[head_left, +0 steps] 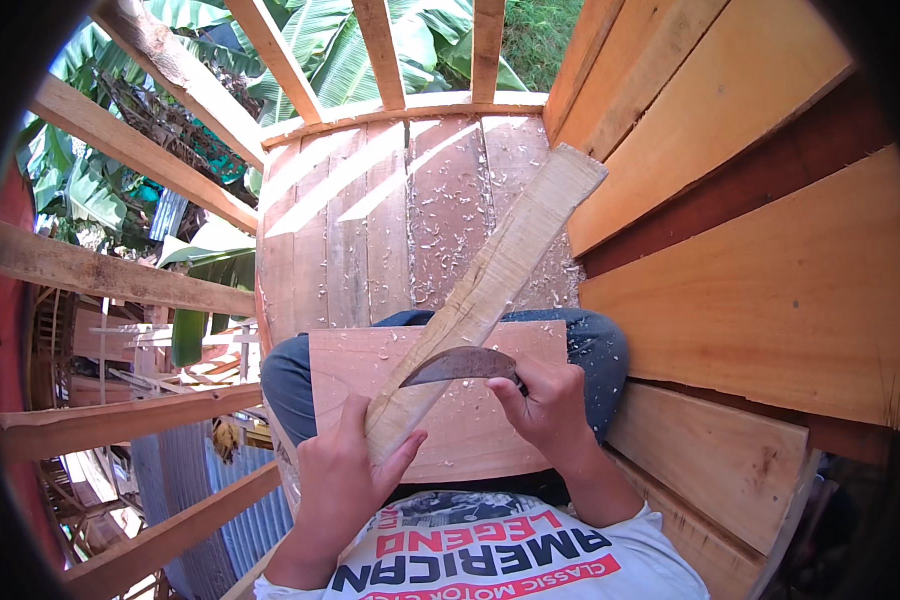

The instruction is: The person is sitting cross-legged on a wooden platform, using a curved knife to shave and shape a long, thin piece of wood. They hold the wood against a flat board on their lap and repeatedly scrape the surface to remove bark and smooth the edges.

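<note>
A long pale wooden slat (500,255) slants from my lap up and to the right, its far end over the floorboards. My left hand (345,465) is closed around its near end, with the thumb along one side. In my right hand (543,405) is a knife (460,364) with a broad curved blade, gripped by its mostly hidden dark handle. The blade lies across the slat a little beyond my left hand, its tip pointing left. Beneath both, a flat wooden board (450,440) rests over my crossed legs.
Wood shavings (450,220) are scattered over the plank floor (345,260). Wooden railing bars (130,290) run along the left and far sides, with banana leaves (320,60) beyond. Wide wall planks (750,290) stand close on the right.
</note>
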The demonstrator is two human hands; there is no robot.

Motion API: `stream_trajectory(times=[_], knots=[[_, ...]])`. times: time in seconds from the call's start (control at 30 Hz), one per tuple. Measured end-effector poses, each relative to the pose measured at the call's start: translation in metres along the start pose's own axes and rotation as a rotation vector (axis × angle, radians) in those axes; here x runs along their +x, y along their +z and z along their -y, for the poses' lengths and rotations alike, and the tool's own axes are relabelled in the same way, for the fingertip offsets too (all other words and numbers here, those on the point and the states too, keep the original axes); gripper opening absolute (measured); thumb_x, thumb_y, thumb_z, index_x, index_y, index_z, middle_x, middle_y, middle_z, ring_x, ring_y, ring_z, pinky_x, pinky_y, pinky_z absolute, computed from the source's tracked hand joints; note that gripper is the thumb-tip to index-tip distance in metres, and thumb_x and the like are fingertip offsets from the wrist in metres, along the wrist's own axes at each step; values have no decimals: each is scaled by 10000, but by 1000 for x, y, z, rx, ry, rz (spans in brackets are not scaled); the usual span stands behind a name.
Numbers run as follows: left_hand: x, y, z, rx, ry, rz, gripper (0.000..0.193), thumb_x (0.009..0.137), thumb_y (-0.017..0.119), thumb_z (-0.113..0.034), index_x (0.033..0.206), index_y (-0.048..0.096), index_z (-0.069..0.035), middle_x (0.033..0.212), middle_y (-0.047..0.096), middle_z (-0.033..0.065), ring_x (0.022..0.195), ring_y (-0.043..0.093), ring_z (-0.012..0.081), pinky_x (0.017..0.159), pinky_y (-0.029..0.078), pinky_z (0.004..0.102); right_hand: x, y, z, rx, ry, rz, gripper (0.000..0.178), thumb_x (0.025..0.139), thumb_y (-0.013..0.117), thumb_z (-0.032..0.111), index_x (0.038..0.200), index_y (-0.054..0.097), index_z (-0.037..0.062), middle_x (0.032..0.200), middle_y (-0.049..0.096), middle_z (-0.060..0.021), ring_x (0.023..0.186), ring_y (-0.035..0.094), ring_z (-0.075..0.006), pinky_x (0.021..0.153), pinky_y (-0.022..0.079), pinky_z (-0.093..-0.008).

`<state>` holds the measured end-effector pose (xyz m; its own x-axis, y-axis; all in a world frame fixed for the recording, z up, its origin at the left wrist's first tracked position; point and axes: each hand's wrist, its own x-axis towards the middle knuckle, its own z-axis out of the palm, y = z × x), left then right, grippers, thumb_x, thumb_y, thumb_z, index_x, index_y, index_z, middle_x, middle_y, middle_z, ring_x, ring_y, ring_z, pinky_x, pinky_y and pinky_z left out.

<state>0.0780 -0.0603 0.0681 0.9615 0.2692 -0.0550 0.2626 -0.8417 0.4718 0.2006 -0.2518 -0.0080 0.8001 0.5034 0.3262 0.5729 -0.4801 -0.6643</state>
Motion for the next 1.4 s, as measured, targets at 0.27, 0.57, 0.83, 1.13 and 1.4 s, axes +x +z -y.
stream_trajectory(times=[0.27, 0.57, 0.83, 1.13, 1.4], knots=[[2, -5, -4, 36, 17, 18, 473, 801, 738, -384, 980, 529, 1, 634, 612, 155, 528, 634, 302, 453, 468, 363, 1, -3, 9, -2, -95, 71, 435, 856, 665, 405, 628, 543, 56, 551, 523, -132, 495, 571, -319, 434, 405, -375], [1, -7, -4, 53, 40, -4, 437, 810, 731, -370, 967, 526, -17, 598, 600, 130, 514, 630, 287, 441, 455, 362, 5, -1, -10, 38, 56, -38, 372, 890, 638, 359, 714, 612, 32, 568, 538, -148, 492, 559, -335, 452, 412, -381], [1, -6, -6, 61, 69, 3, 442, 816, 720, -386, 983, 528, -24, 570, 588, 112, 487, 620, 274, 429, 445, 350, -4, 6, -14, 32, 26, -36, 395, 891, 637, 359, 674, 590, 33, 547, 512, -143, 485, 551, -329, 452, 404, -369], [-1, -1, -5, -14, 70, 28, 452, 824, 713, -378, 1008, 519, -14, 598, 601, 136, 502, 627, 284, 433, 450, 362, 10, -4, -21, 240, 206, -73, 398, 912, 610, 382, 768, 644, 13, 569, 514, -144, 481, 543, -297, 464, 395, -360], [-3, -4, -3, -30, 44, 43, 464, 812, 723, -381, 1005, 513, -16, 595, 602, 139, 509, 634, 293, 445, 466, 370, 17, -4, -23, 224, 127, -97, 469, 910, 607, 400, 654, 547, 12, 533, 448, -129, 455, 505, -277, 455, 378, -359]])
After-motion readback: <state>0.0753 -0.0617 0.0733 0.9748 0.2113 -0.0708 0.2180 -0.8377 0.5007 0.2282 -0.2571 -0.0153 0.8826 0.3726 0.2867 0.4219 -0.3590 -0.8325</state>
